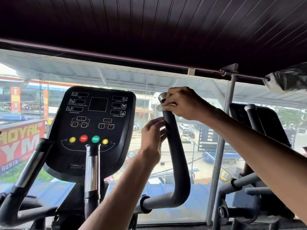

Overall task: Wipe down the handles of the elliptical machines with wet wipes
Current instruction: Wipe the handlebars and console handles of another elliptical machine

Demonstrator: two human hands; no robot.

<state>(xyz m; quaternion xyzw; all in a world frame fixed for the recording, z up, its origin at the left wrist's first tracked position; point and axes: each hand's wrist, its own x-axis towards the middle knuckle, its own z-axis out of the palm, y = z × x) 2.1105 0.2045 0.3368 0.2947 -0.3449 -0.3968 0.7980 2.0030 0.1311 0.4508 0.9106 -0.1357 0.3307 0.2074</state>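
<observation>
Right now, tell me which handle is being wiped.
The curved handle right of the console: the right hand grips a white wipe around its top, the left hand holds it below. Others are untouched.

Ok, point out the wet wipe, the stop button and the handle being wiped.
wet wipe (159, 108), head view, exposed white edge
stop button (83, 138), head view, red face
handle (176, 146), head view, dark middle shaft

This is a gym on an upper floor. An exercise machine's console has stop and start buttons and readouts for distance, heart rate and calories. A curved handle rises beside it, and a second machine stands to the right. Through the glass wall, a red banner shows "ROYAL" above a street with cars.
</observation>
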